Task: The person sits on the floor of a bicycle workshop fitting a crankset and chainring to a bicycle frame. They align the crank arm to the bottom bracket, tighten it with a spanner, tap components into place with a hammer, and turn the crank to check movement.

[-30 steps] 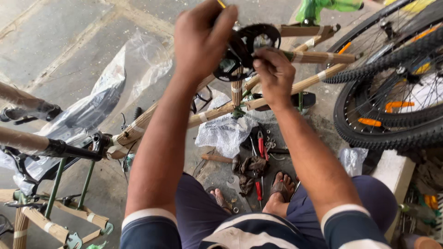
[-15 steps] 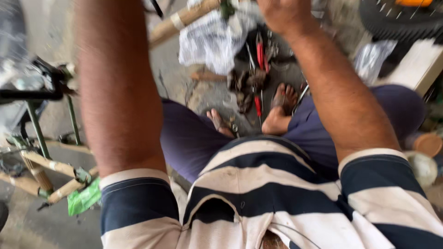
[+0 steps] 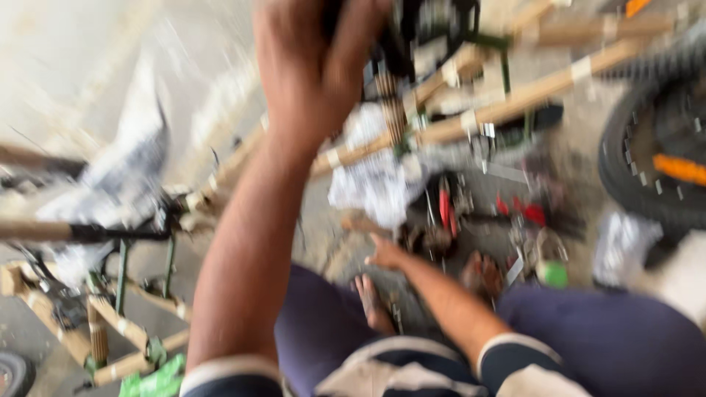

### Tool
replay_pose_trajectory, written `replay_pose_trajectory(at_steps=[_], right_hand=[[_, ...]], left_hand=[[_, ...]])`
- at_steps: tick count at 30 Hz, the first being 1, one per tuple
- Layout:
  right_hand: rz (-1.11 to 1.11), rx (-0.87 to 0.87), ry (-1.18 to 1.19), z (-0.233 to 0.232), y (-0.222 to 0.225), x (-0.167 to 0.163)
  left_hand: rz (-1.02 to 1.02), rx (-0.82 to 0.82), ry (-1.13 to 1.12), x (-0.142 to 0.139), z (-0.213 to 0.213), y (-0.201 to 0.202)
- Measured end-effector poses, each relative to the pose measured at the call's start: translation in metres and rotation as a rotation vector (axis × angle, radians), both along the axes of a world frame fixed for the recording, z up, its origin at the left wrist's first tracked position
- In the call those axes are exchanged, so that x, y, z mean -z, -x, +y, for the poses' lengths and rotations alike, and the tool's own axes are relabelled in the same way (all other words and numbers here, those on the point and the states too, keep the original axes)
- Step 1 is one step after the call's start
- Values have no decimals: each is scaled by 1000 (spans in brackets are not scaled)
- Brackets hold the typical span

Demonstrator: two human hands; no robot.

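My left hand [image 3: 316, 66] raised with its grip closed around the dark crank part [image 3: 397, 44] on the bamboo frame [image 3: 515, 99], right hand [image 3: 386, 256] low, fingers spread open, just beside red-handled tools [image 3: 445, 202] on the floor, tyre [image 3: 625, 169] further right, view blurred

Tools [image 3: 471, 209] and crumpled plastic [image 3: 375, 187] crowding the floor ahead of the right hand [image 3: 387, 255]; bare concrete [image 3: 73, 66] far left.

Bicycle workshop: frames [image 3: 471, 117], tyre [image 3: 632, 169], floor tools [image 3: 515, 213].
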State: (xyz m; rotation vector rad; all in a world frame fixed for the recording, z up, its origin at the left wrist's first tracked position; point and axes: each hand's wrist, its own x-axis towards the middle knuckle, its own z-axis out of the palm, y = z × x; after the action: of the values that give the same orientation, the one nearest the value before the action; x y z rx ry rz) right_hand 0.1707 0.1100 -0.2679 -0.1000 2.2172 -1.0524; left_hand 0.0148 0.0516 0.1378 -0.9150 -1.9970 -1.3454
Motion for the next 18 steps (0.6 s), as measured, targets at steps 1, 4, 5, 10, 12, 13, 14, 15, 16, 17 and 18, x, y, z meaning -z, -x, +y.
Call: replay_pose_trajectory(at_steps=[1, 4, 5, 10, 12, 13, 14, 15, 16, 17, 18], right_hand=[[-119, 131, 80, -4, 13, -7], [-113, 279, -27, -7, 39, -29], [-132, 306, -70, -7, 44, -33], [-463, 769, 171, -4, 43, -33], [-455, 945, 318, -2, 30, -30], [-428, 1014, 441, -1, 21, -30], [-394, 1078, 570, 2, 12, -33], [-349, 952, 501, 7, 3, -36], [-262, 807, 393, 12, -8, -37], [-134, 660, 257, 19, -18, -40], [-4, 559, 164, 25, -29, -45]], left_hand=[[-77, 89, -23, 4, -1, 1], [-116, 186, -73, 17, 1, 9], [-99, 179, -67, 20, 1, 11], [-52, 157, -34, 17, 4, 11], [-62, 149, -45, 13, 7, 8], [-76, 134, -53, 12, 8, 7], [-86, 119, -58, 10, 8, 6], [-73, 128, -51, 9, 7, 5], [-54, 138, -40, 7, 6, 5], [-34, 144, -29, 4, 5, 6], [-40, 133, 6, 1, 2, 6]])
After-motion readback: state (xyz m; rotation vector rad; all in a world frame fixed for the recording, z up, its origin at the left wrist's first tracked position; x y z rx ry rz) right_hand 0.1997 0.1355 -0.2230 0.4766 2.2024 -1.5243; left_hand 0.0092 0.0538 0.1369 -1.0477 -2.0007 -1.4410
